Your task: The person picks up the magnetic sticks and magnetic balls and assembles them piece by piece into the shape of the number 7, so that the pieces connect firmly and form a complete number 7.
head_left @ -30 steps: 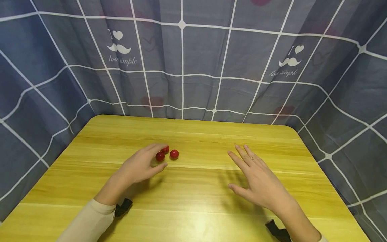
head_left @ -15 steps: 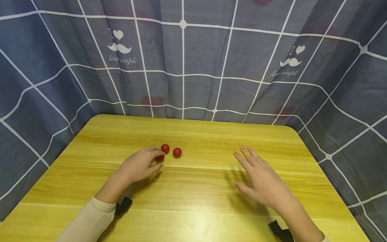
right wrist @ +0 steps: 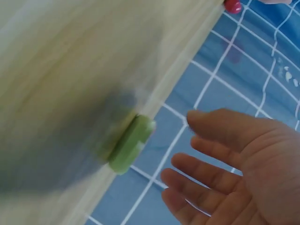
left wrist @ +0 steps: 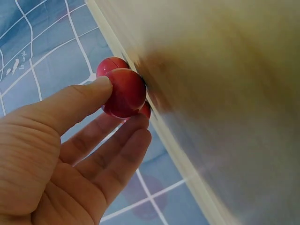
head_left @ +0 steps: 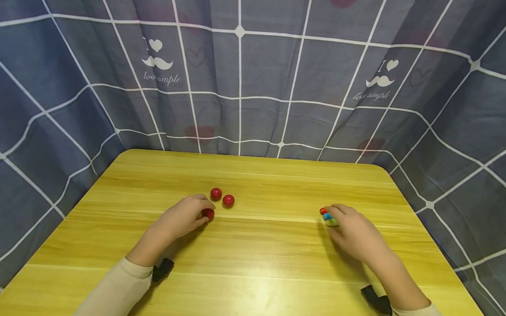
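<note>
— How is the left hand [head_left: 185, 217] posed, taking twelve o'clock as the far edge?
— Closed to the width of the held red ball [head_left: 208, 214]; thumb and curled fingers pinch it at three o'clock from the knuckles, at or just above the wooden tabletop [head_left: 257, 263] — contact cannot be told.
— The other balls?
— The farther red ball [head_left: 215, 193] lies at one o'clock from the held one, the nearer red ball [head_left: 228, 200] at two; both rest on the wood.
— The right hand [head_left: 359, 232]?
— Relaxed, fingers partly bent, holding nothing; at its ten o'clock lies a row of coloured parts [head_left: 327, 216], red, blue and green; the right wrist view shows a gap between fingers and green part [right wrist: 132, 144].
— Backdrop?
— A checked curtain [head_left: 261, 66], at twelve.
</note>
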